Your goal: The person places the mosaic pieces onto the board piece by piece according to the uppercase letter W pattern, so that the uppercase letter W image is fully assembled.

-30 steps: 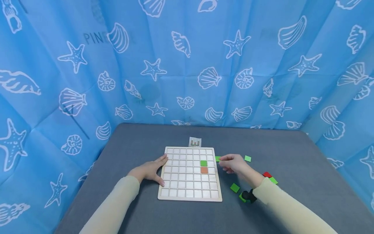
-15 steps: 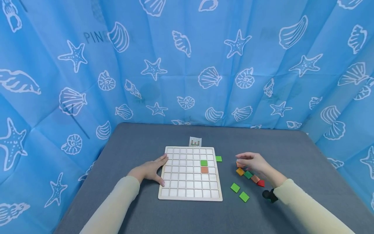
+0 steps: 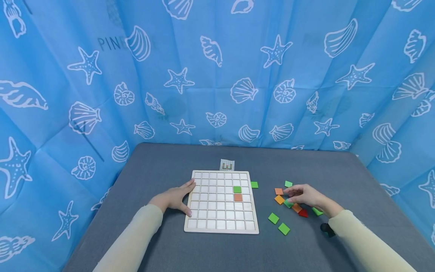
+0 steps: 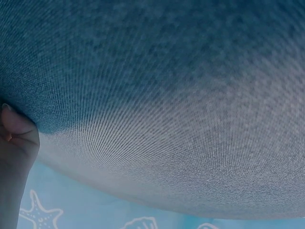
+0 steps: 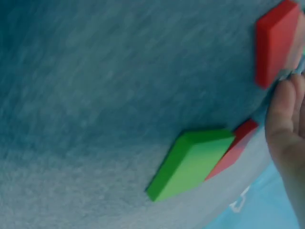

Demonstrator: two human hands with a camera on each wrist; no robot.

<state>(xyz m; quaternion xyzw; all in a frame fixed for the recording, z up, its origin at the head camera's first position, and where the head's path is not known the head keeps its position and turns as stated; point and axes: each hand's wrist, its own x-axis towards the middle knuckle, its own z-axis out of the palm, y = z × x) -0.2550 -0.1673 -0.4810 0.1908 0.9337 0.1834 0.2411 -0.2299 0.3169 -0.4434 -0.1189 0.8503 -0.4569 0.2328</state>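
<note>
A pale wooden grid board (image 3: 219,224) lies on the grey table, with a green tile (image 3: 236,189) and an orange tile (image 3: 238,197) set in its cells. My left hand (image 3: 173,197) rests against the board's left edge, thumb and fingers spread. Over a group of coloured tiles to the right hovers my right hand (image 3: 306,195), fingers loosely bent, with nothing visible between them. Its fingertips are near a loose orange tile (image 3: 278,191) and a green tile (image 3: 288,204). In the right wrist view a bright green tile (image 5: 195,160) and a red tile (image 5: 276,38) lie beside this hand.
A small printed pattern card (image 3: 227,165) lies behind the board. One green tile (image 3: 254,184) sits by the board's right edge. Two more green tiles, including one nearer the front (image 3: 284,229), lie right of the board. A patterned blue curtain (image 3: 217,94) hangs behind the table.
My right hand has left the green tile beside the board, passed over the loose orange tile, and moved right and slightly nearer over the group. The left hand and board stay put.
</note>
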